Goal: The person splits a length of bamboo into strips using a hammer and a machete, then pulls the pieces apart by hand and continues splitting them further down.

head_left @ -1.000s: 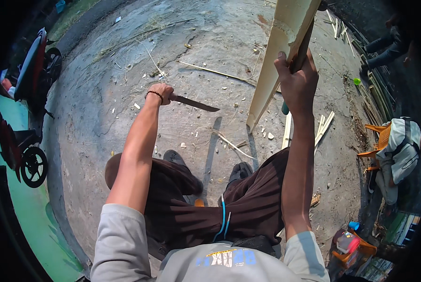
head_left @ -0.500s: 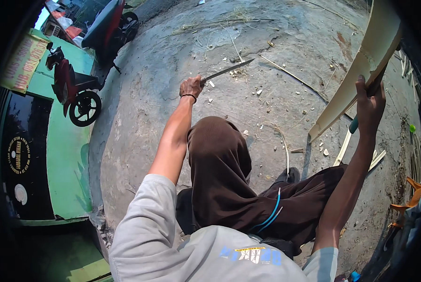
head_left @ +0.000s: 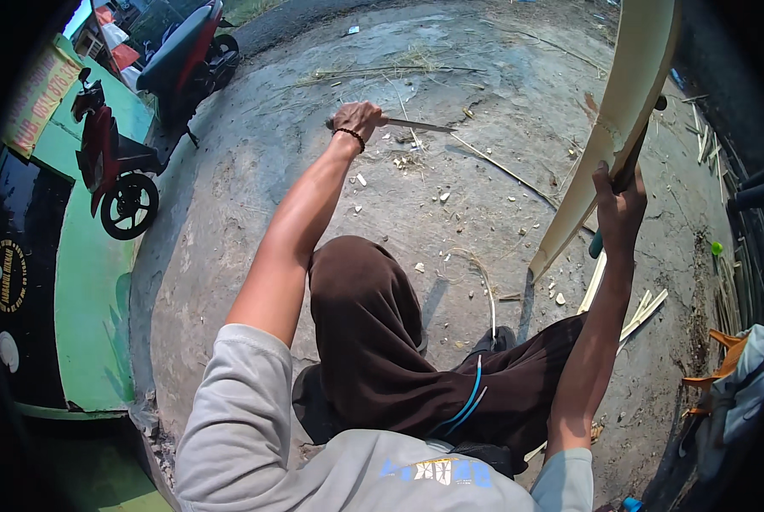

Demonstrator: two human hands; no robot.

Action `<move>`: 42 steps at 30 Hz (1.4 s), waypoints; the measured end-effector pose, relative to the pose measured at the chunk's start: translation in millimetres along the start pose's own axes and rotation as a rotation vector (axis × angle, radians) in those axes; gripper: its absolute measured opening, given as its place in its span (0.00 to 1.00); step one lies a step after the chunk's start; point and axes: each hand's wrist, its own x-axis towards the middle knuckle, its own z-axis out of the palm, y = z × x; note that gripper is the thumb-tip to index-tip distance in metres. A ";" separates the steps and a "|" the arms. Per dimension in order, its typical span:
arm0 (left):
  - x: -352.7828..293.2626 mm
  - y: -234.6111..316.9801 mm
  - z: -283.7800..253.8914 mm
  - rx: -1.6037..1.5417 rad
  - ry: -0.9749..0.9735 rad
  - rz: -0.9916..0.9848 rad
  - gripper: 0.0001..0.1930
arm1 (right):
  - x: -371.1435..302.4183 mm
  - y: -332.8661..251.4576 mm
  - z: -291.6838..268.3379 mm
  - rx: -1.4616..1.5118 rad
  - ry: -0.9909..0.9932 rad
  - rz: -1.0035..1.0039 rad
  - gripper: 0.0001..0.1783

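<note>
My left hand (head_left: 358, 119) is stretched far forward, its fingers wrapped round the handle of a long knife (head_left: 420, 125). The blade points right, above the ground, and looks foreshortened. At the right, my right hand (head_left: 623, 200) grips a long, broad piece of split bamboo (head_left: 634, 72), its pale hollow side showing. The bamboo slants from the upper right down to its lower end near the ground. A green handle (head_left: 596, 244) shows just below my right hand; whether I hold it too is hidden. My bent knees in brown cloth (head_left: 361, 299) lie between my arms.
Pale chips (head_left: 444, 197) and thin sticks (head_left: 506, 166) litter the concrete ground. Split strips (head_left: 644, 314) lie beyond my right forearm. A red motorbike (head_left: 113, 154) stands at the left by a green wall (head_left: 92, 316). An orange and white bundle (head_left: 732, 375) sits at the right edge.
My left hand has moved farther forward and turned, so the knife now points more level to the right. My right hand keeps its grip on the bamboo. The whole view has shifted slightly.
</note>
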 end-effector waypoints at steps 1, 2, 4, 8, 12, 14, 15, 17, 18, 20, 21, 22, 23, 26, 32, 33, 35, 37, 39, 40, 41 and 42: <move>2.9 -1.0 -29.5 -0.002 0.029 -0.026 0.16 | -1.1 -2.6 -0.8 0.000 0.009 0.003 0.13; 3.4 -18.8 -51.7 0.004 0.049 -0.029 0.16 | -3.5 -7.2 4.9 0.009 0.002 0.006 0.13; 5.9 -43.6 -85.5 -0.006 0.217 -0.048 0.13 | -4.8 -7.2 10.4 -0.030 0.017 -0.035 0.12; -22.2 -49.3 -195.9 -0.291 0.320 -0.163 0.21 | -10.8 6.1 9.0 -0.018 0.019 -0.070 0.13; -61.5 -32.0 -291.5 -0.925 0.260 -0.201 0.30 | -12.7 6.3 -6.8 -0.026 0.052 -0.010 0.14; -87.0 -16.5 -316.2 -1.007 0.356 -0.086 0.29 | -7.3 18.3 -8.6 -0.010 0.061 0.010 0.16; -100.7 -7.0 -327.2 -1.081 0.433 0.011 0.29 | -4.7 19.6 -13.1 -0.025 0.058 0.002 0.16; -126.5 9.3 -354.1 -1.002 0.445 0.045 0.29 | 3.0 15.5 -18.9 -0.006 0.008 0.059 0.20; -131.4 20.2 -360.8 -0.924 0.446 0.097 0.29 | 4.5 14.9 -24.4 0.017 -0.016 0.117 0.22; -132.6 45.8 -368.1 -0.803 0.422 0.140 0.28 | 3.9 15.5 -38.8 0.006 -0.018 0.178 0.23; -134.3 55.7 -372.8 -0.740 0.387 0.147 0.26 | 5.3 15.2 -43.1 0.022 -0.020 0.237 0.24; -131.5 65.1 -367.6 -0.799 0.410 0.186 0.26 | 6.0 21.6 -46.8 -0.007 -0.009 0.283 0.26; -130.9 72.1 -361.8 -0.851 0.432 0.220 0.26 | 5.0 21.2 -46.0 -0.011 -0.012 0.273 0.26; -134.6 85.1 -362.3 -0.880 0.431 0.162 0.28 | 3.5 22.6 -47.1 0.000 0.005 0.284 0.26; -127.5 94.6 -358.1 -0.930 0.429 0.140 0.29 | 10.1 22.2 -49.4 -0.006 0.023 0.297 0.26; -126.8 99.2 -360.0 -0.944 0.421 0.140 0.29 | 10.4 21.8 -52.1 -0.013 0.022 0.310 0.25; -130.0 109.0 -362.2 -0.941 0.442 0.165 0.29 | 5.9 23.6 -52.7 -0.002 0.044 0.289 0.25; -129.4 115.0 -365.5 -0.937 0.469 0.184 0.29 | 6.4 26.1 -51.4 0.011 0.061 0.262 0.25; -130.4 120.0 -367.6 -0.920 0.478 0.193 0.29 | 3.9 28.9 -49.7 -0.015 0.055 0.263 0.25; -132.4 123.6 -372.6 -0.934 0.449 0.174 0.28 | 2.7 30.3 -49.7 -0.017 0.055 0.262 0.25; -132.9 124.6 -373.8 -0.933 0.451 0.172 0.28 | 2.1 28.2 -47.2 -0.004 0.059 0.251 0.25; -132.7 125.6 -374.3 -0.942 0.438 0.165 0.29 | 1.3 26.2 -45.2 0.009 0.063 0.240 0.25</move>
